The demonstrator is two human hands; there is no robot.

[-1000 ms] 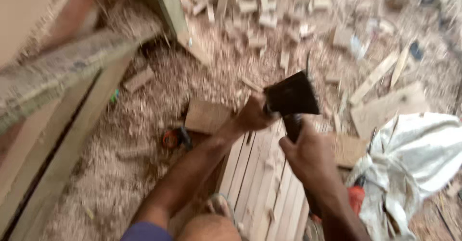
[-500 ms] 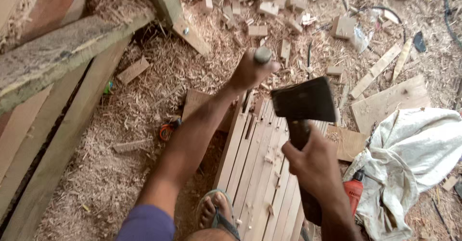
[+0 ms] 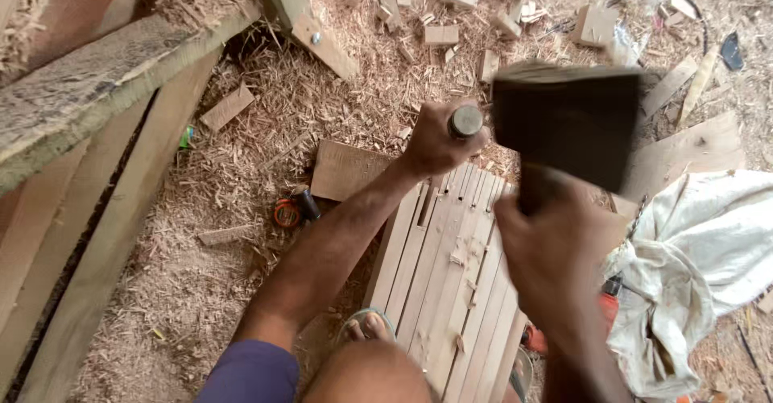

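Far left: heavy timber beams (image 3: pixel 97 89) slanting over a floor of sawdust and shavings (image 3: pixel 201 290). Further right, a small orange tape measure (image 3: pixel 286 212) beside a flat board (image 3: pixel 346 169). Left hand (image 3: pixel 435 141), fingers wrapped tight round an upright chisel (image 3: pixel 465 120), set at the top edge of a slatted wooden panel (image 3: pixel 451 274). Right hand (image 3: pixel 555 242), fingers closed on the handle of a dark hatchet (image 3: pixel 568 125), raised and blurred just right of the chisel. Far right: crumpled white cloth (image 3: pixel 700 250).

Open sawdust floor (image 3: pixel 241 234) left of the slat panel (image 3: pixel 451 266); timber beams (image 3: pixel 105 234) wall off far left, white cloth (image 3: pixel 700 266) crowds the right, offcuts (image 3: pixel 451 0) litter beyond
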